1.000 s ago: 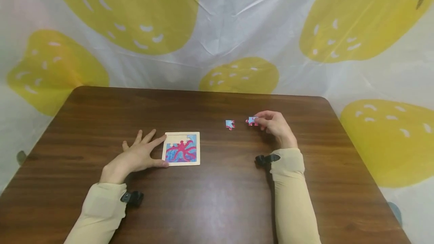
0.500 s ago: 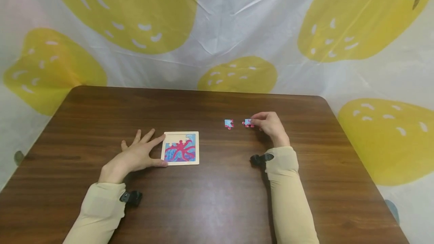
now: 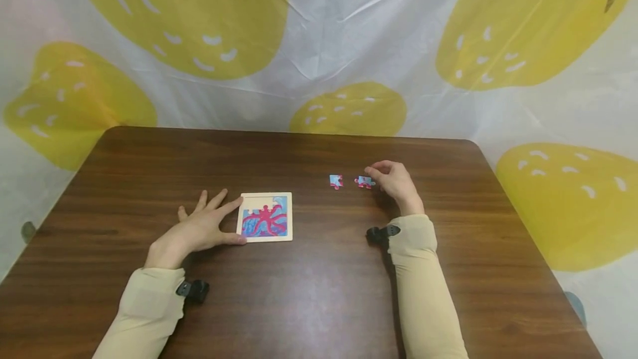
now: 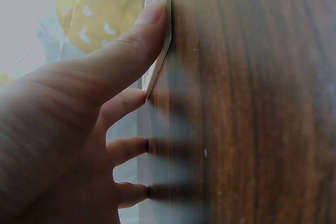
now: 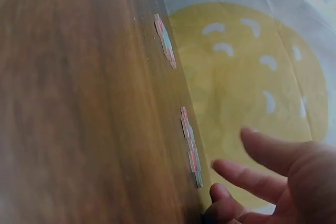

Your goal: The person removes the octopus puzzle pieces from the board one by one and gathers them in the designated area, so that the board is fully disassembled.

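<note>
A small square jigsaw tray (image 3: 291, 218) with a pale rim lies on the table. Its joined pieces show a pink octopus on blue, and pale backing is bare at the top left. My left hand (image 3: 199, 230) rests thumb and index fingertips at the tray's two left corners, the other fingers spread. To the right lie two loose blue-and-pink pieces, a left jigsaw piece (image 3: 335, 180) and a right jigsaw piece (image 3: 365, 182). My right hand (image 3: 397, 184) is just beyond the right piece. In the right wrist view, its thumb and fingers are parted with nothing between them.
The brown wooden table (image 3: 319, 292) has rounded far corners. Behind it hangs a white cloth (image 3: 329, 26) with large yellow fruit prints. A small black camera is strapped to each sleeve cuff.
The right hand moved the right jigsaw piece leftward, turned it and let go, leaving it near the other piece. The left hand stays at the tray.
</note>
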Motion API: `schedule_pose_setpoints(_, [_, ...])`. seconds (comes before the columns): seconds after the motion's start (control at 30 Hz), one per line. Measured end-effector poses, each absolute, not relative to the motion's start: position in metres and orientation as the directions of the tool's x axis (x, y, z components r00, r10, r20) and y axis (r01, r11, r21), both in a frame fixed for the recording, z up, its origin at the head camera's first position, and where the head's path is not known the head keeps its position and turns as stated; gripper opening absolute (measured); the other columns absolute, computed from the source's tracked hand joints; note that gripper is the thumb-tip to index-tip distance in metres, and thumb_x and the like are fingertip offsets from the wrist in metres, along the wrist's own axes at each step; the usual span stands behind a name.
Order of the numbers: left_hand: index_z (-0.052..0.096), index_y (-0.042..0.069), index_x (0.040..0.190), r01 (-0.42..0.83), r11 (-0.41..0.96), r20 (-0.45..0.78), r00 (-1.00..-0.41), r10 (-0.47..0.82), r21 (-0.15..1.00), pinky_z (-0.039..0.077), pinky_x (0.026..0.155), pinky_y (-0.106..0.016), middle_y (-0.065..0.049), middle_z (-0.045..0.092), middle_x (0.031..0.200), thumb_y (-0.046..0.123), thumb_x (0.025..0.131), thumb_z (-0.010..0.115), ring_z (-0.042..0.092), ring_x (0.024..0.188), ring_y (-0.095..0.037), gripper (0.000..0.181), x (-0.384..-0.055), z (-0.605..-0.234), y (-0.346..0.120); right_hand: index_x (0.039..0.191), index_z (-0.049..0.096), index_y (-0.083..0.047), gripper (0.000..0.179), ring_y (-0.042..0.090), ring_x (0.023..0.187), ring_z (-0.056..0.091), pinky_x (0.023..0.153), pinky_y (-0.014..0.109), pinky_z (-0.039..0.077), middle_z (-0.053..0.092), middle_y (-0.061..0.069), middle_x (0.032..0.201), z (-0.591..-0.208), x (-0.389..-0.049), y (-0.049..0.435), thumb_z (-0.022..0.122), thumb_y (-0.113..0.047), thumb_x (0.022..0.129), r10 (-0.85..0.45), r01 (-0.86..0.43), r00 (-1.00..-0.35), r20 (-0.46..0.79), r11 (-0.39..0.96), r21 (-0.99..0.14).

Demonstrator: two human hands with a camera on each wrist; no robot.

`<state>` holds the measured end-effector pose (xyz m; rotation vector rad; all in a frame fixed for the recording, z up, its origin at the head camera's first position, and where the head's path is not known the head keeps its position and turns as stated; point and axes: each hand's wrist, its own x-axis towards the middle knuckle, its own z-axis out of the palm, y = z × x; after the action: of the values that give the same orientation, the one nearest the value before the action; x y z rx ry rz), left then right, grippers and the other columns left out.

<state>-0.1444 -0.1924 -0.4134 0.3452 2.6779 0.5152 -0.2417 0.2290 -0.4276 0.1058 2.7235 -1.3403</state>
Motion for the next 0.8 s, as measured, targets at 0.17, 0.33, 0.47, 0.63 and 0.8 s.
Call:
schedule_pose_setpoints(0.17, [0.028, 0.018, 0.156, 0.165, 0.905, -0.327, -0.895, 0.305, 0.392, -0.002, 0.095, -0.083, -0.025, 0.009, 0.160, 0.069, 0.078, 0.067, -0.004, 0.140, -0.056, 0.101, -0.145, -0.413, -0.192, 0.127, 0.058, -0.004, 0.047, 0.024, 0.074, 0.060, 0.070, 0.034, 0.048, 0.063, 0.016, 0.114, -0.418, -0.238, 0.229, 0.060, -0.040, 0.097, -0.051, 0.080, -0.989, -0.142, 0.617, -0.782])
schedule_pose_setpoints(0.33, [0.028, 0.017, 0.155, 0.164, 0.904, -0.326, -0.895, 0.305, 0.396, -0.002, 0.094, -0.083, -0.025, 0.010, 0.160, 0.069, 0.077, 0.067, -0.004, 0.140, -0.057, 0.102, -0.145, -0.413, -0.192, 0.131, 0.055, -0.004, 0.049, 0.030, 0.108, 0.060, 0.094, 0.044, 0.046, 0.061, 0.015, 0.127, -0.404, -0.233, 0.230, 0.058, -0.041, 0.098, -0.162, -0.046, -0.983, -0.084, 0.663, -0.747])
schedule_pose_setpoints(0.47, [0.028, 0.017, 0.155, 0.166, 0.903, -0.323, -0.895, 0.306, 0.397, -0.002, 0.094, -0.083, -0.024, 0.010, 0.160, 0.069, 0.077, 0.067, -0.004, 0.140, -0.057, 0.101, -0.144, -0.413, -0.192, 0.131, 0.055, -0.004, 0.048, 0.031, 0.118, 0.056, 0.099, 0.047, 0.042, 0.059, 0.015, 0.128, -0.390, -0.226, 0.222, 0.059, -0.038, 0.098, -0.182, -0.116, -0.983, -0.010, 0.667, -0.736])
schedule_pose_setpoints(0.63, [0.028, 0.018, 0.156, 0.168, 0.903, -0.323, -0.895, 0.308, 0.395, -0.002, 0.094, -0.083, -0.024, 0.009, 0.160, 0.070, 0.077, 0.066, -0.004, 0.140, -0.057, 0.101, -0.145, -0.412, -0.194, 0.131, 0.057, -0.011, 0.043, 0.028, 0.109, 0.057, 0.091, 0.046, 0.046, 0.060, 0.012, 0.124, -0.370, -0.215, 0.200, 0.060, -0.038, 0.097, -0.174, -0.153, -0.984, 0.045, 0.676, -0.721])
schedule_pose_setpoints(0.8, [0.028, 0.018, 0.156, 0.166, 0.902, -0.320, -0.897, 0.306, 0.398, -0.003, 0.093, -0.083, -0.024, 0.009, 0.160, 0.070, 0.078, 0.066, -0.004, 0.140, -0.057, 0.101, -0.145, -0.413, -0.194, 0.129, 0.060, -0.010, 0.039, 0.023, 0.095, 0.057, 0.081, 0.040, 0.048, 0.059, 0.006, 0.111, -0.356, -0.207, 0.173, 0.061, -0.033, 0.097, -0.233, -0.267, -0.962, 0.145, 0.679, -0.684])
